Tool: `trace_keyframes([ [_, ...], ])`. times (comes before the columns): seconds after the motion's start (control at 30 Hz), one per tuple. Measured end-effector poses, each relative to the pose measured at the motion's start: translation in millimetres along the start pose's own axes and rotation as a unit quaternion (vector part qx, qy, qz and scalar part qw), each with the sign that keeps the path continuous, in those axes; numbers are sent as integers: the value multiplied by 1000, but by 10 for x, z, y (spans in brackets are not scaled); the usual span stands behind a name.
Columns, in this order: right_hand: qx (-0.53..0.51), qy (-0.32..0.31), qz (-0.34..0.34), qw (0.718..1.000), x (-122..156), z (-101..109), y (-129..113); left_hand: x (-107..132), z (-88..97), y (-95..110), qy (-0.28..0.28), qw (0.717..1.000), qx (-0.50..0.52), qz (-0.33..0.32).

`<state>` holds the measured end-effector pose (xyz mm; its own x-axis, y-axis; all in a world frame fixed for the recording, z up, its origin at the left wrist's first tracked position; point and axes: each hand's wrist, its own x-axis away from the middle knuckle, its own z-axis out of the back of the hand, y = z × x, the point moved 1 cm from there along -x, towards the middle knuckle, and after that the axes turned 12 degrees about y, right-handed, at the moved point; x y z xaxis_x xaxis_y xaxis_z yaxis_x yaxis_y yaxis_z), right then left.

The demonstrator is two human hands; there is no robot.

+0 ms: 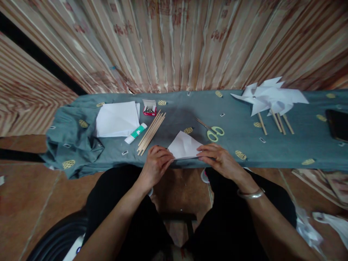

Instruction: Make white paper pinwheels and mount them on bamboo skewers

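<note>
A white sheet of paper (185, 145), folded into a triangle, lies at the front edge of the cloth-covered table, its point facing away from me. My left hand (157, 162) grips its left corner between thumb and fingers. At the right corner, my right hand (217, 159) pinches the paper the same way; a silver bangle is on that wrist. Just beyond the right hand lie scissors (210, 129) with pale green handles, blades pointing up and left. Several wooden sticks (151, 133) lie in a bundle beyond the left hand.
A stack of white paper (117, 119) lies at the left, beside a green-and-white glue stick (136, 133). An open red box (149, 108) holds small metal pins. Several paper pinwheels (272, 96) on sticks overlap at the right. A dark phone (338, 125) lies at the far right.
</note>
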<state>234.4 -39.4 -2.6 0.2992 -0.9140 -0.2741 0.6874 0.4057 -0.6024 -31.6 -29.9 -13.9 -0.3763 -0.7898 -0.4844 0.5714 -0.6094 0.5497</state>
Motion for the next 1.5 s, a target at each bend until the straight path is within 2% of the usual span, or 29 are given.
trace_keyframes([
  [0.17, -71, 13, -54, 996, -53, -30, 35, -6, -19, -3, 16, 998, 1, 60],
  [0.33, -54, 42, -121, 990, -102, -70, 63, -45, -24, -9, 18, 996, 2, 91],
  [0.67, -1, 56, -174, 983, -192, -76, 27, -64, 41, -32, 26, 995, -71, 73],
  [0.83, 39, 70, -162, 983, -233, -94, 8, -72, 76, -20, 33, 991, -114, 66],
  [0.97, 73, 72, -153, 983, -258, -104, -1, -85, 6, 131, 57, 983, -177, 6],
  [1.07, 92, 75, -140, 983, -286, -109, -1, -56, -148, 317, 3, 984, -166, -72],
  [1.13, 98, 76, -134, 983, -307, -112, 0, -28, -254, 409, -46, 984, -147, -92],
  [1.27, 109, 68, -139, 982, -340, -116, 0, 7, -371, 447, -106, 981, -145, -72],
  [1.5, 119, 56, -133, 982, -361, -113, -11, 35, -393, 411, -116, 981, -147, -47],
])
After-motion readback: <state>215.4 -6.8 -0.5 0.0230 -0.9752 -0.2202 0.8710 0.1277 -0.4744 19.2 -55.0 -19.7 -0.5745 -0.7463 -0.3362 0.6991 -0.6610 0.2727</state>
